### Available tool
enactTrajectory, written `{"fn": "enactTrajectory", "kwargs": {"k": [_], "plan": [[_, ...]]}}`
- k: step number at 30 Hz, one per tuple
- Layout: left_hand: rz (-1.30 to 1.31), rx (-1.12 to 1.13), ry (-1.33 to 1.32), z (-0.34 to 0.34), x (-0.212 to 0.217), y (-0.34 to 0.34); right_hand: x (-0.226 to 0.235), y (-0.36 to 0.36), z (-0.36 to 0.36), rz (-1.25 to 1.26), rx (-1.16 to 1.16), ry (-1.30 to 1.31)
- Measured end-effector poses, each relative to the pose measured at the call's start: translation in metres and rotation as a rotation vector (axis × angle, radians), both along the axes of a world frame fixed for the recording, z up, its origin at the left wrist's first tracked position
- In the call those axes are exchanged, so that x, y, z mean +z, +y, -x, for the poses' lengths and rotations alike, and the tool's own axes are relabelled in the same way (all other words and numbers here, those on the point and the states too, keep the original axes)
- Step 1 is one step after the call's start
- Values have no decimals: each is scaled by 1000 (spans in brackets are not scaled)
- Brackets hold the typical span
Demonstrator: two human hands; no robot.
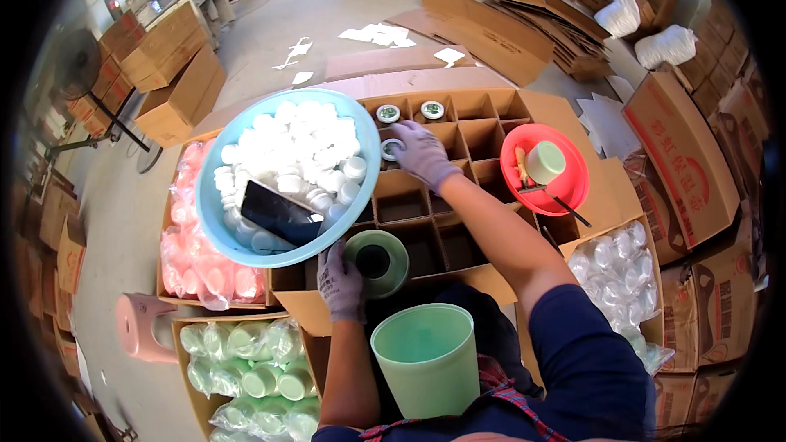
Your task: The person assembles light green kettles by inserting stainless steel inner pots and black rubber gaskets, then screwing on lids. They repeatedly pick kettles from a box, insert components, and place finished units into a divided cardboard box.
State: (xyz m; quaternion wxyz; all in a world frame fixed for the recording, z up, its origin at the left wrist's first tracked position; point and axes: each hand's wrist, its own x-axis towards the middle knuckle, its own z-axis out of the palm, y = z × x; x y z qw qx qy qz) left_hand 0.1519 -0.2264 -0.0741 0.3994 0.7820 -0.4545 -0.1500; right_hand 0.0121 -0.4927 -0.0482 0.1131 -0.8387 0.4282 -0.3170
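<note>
My right hand [423, 155], in a pale knitted glove, reaches into a divided cardboard box [491, 277]. Its fingers close on a round, white-rimmed top [393, 149] in one compartment. Two similar white-rimmed tops [432, 110] stand in the back row. My gloved left hand [341, 285] grips the left side of a green cylindrical container [395, 272] with a dark round opening; part of the fingers is hidden. Below, close to my body, stands a large, pale green, open tub [426, 364]. A blue basin [205, 221] holds many white caps and a dark phone [274, 211].
A red bowl [577, 160] at the right holds a green cup [546, 162] and a dark-handled tool. Bagged pink cups [196, 266], bagged green cups [254, 372] and bagged clear pieces [618, 274] surround the box. Beyond lie flattened cartons [491, 37]; two people sit farther back.
</note>
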Motion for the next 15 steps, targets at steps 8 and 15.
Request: {"fn": "enactTrajectory", "kwargs": {"k": [8,15], "plan": [[6,-8,-74,-5,-6,9,-18,-33,-44,-280,-1,615],[160,12,-199,2,16,22,75,-7,-35,-175,-69,452]]}}
